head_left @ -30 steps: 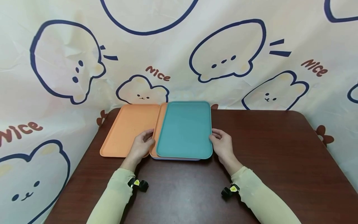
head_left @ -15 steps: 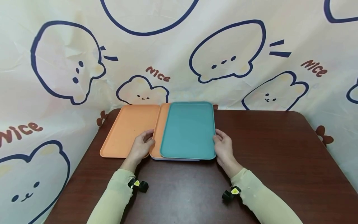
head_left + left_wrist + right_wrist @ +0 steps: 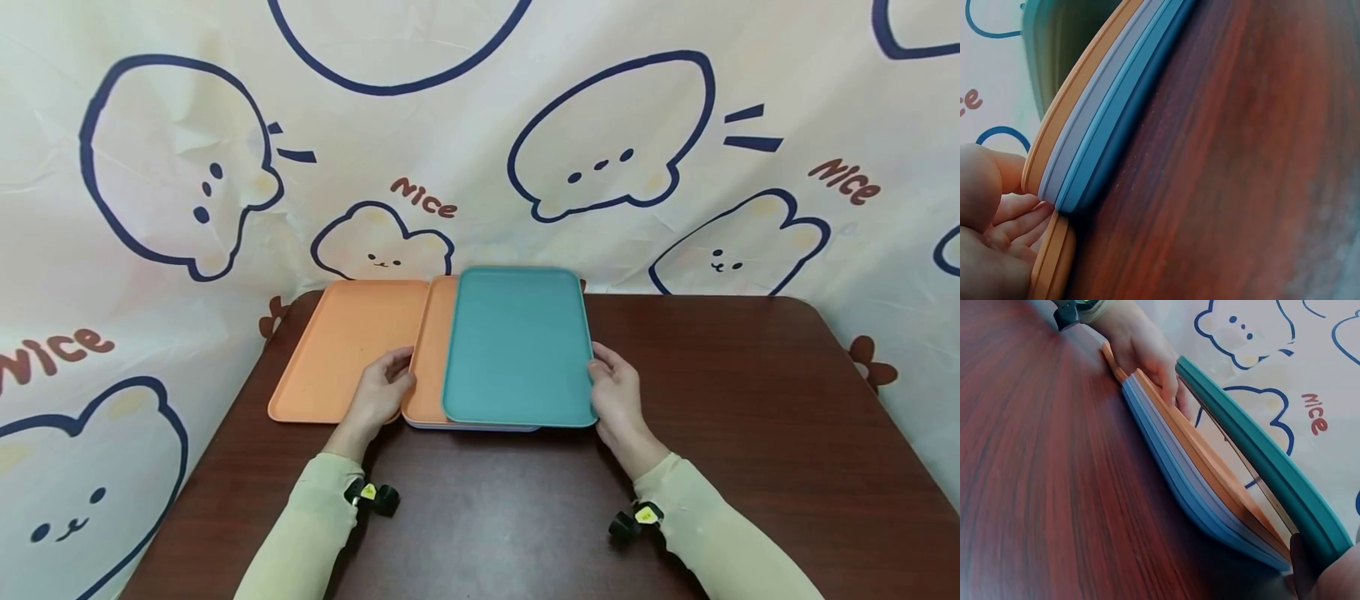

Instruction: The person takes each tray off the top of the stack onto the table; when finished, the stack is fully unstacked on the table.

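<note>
A teal tray (image 3: 521, 346) is raised above a stack of trays, its right edge between the thumb and fingers of my right hand (image 3: 618, 396). In the right wrist view, a gap shows between the teal tray (image 3: 1266, 456) and the stack. Under it lie an orange tray (image 3: 430, 383), a lavender tray (image 3: 1079, 125) and a blue tray (image 3: 1116, 106). My left hand (image 3: 377, 392) holds the stack's left edge, the thumb at the orange rim and fingers against the side below. Another orange tray (image 3: 341, 350) lies flat to the left, partly beneath my left hand.
The trays lie on a dark brown wooden table (image 3: 712, 400), near its far edge. A white cloth (image 3: 480, 150) with blue cartoon outlines hangs behind. Each sleeve carries a black wrist camera, one on the left (image 3: 385, 500) and one on the right (image 3: 624, 527).
My right hand has moved to the right with the teal tray, which now uncovers more of the orange tray below. My left hand has stayed at the stack's left edge.
</note>
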Tool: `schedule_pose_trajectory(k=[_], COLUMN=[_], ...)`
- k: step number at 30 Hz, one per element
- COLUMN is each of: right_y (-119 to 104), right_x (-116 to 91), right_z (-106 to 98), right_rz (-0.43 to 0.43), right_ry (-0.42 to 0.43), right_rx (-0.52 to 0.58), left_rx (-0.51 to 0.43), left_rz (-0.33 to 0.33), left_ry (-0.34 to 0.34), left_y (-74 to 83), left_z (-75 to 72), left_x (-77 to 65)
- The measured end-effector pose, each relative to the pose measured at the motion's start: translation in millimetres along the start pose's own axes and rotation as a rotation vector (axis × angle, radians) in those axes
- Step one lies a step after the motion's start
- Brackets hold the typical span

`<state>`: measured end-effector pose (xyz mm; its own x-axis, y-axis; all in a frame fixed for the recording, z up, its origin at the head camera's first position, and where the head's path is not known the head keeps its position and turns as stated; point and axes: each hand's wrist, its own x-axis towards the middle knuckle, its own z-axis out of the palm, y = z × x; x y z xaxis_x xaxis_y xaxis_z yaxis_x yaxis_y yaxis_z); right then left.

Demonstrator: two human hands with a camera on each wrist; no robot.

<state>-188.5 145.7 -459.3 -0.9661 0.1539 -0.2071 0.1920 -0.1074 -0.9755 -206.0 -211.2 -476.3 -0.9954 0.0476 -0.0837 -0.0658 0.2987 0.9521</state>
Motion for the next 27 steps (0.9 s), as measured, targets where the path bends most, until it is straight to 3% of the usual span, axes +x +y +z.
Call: schedule_pose_trajectory(k=[27], right_y=[-11.1], right_x=[4.8], right_z=[-94.0], right_rz=[0.066], right_ry=[0.094], right_rx=[-0.137], left_rx=[0.025], left_rz=[-0.012], left_ry=[0.009], left_y=[1.7], left_z=[1.9], left_x=[-0.1])
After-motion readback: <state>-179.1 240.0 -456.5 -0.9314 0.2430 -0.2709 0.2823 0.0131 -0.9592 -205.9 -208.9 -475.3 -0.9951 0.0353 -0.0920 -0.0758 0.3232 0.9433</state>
